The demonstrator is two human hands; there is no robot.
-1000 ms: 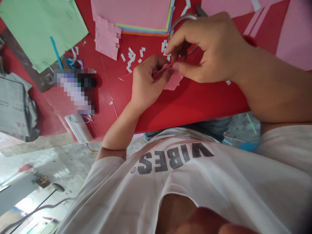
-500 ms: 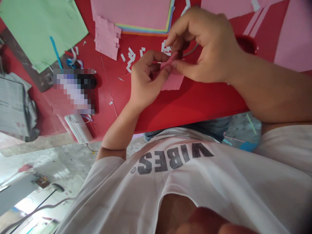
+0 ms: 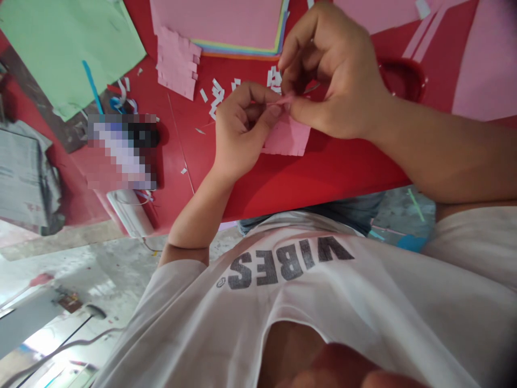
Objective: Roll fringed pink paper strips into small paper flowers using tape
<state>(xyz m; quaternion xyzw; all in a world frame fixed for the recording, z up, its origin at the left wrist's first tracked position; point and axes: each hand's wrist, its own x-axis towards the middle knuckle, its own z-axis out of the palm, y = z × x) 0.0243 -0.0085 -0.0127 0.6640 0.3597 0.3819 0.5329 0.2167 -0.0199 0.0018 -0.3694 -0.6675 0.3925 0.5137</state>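
A small pink paper piece with a notched lower edge is held just above the red table. My left hand pinches its upper edge between thumb and index finger. My right hand grips the same edge from the other side, thumb against the bent strip, its other fingers curled. The fingertips of both hands nearly meet there and cover part of the paper. Small white double-sided tape bits lie just beyond the hands.
A notched pink piece lies beside a stack of coloured paper. Green paper is at the far left. A red round object, partly hidden, sits behind my right wrist. A white power strip lies near the left table edge.
The pink paper's bent upper edge has tipped flatter, and more of its lower part shows. My right hand has shifted slightly up with its fingers drawn in; my left hand has barely moved.
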